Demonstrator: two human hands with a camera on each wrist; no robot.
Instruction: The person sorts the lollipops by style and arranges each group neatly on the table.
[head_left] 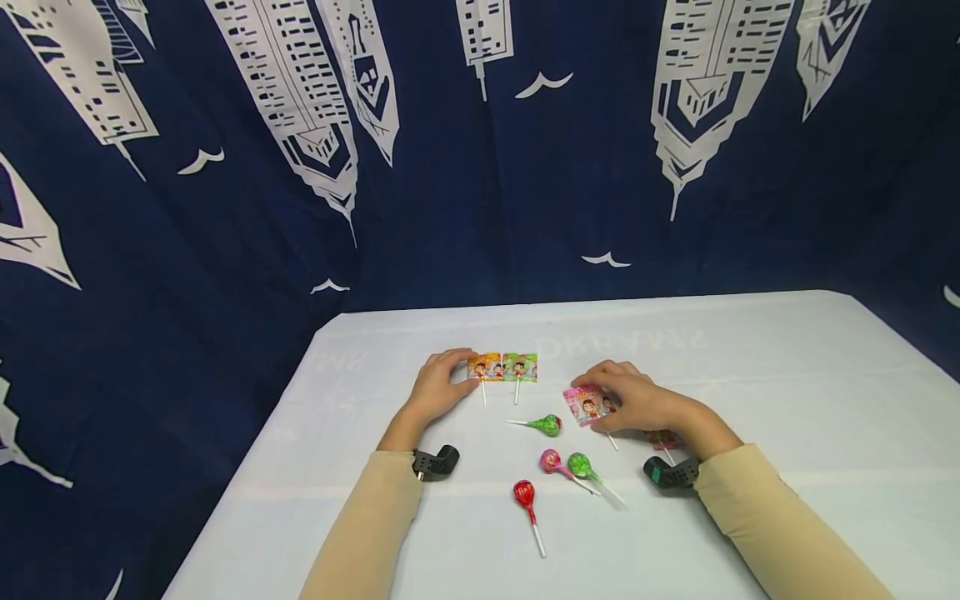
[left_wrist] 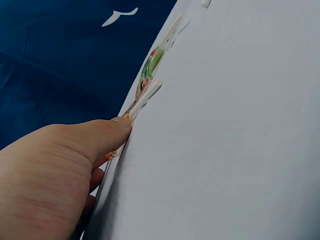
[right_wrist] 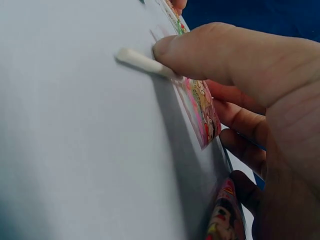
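Two flat-wrapped lollipops lie side by side on the white table: an orange lollipop (head_left: 485, 367) and a green lollipop (head_left: 521, 367), sticks toward me. My left hand (head_left: 438, 390) holds the orange one by its left end, thumb on the near edge and fingers on the far edge. To the right, my right hand (head_left: 630, 398) pinches a pink flat-wrapped lollipop (head_left: 584, 406) between thumb and fingers. Its wrapper (right_wrist: 204, 112) is tilted, and a shadow falls beneath it in the right wrist view. Partly hidden below the right wrist lies a red flat-wrapped lollipop (head_left: 663, 438).
Between the forearms lie several round lollipops: a green one (head_left: 550, 425), a pink one (head_left: 551, 461), another green one (head_left: 579, 464) and a red one (head_left: 524, 493). A dark blue patterned cloth (head_left: 480, 208) hangs behind the table (head_left: 360, 533).
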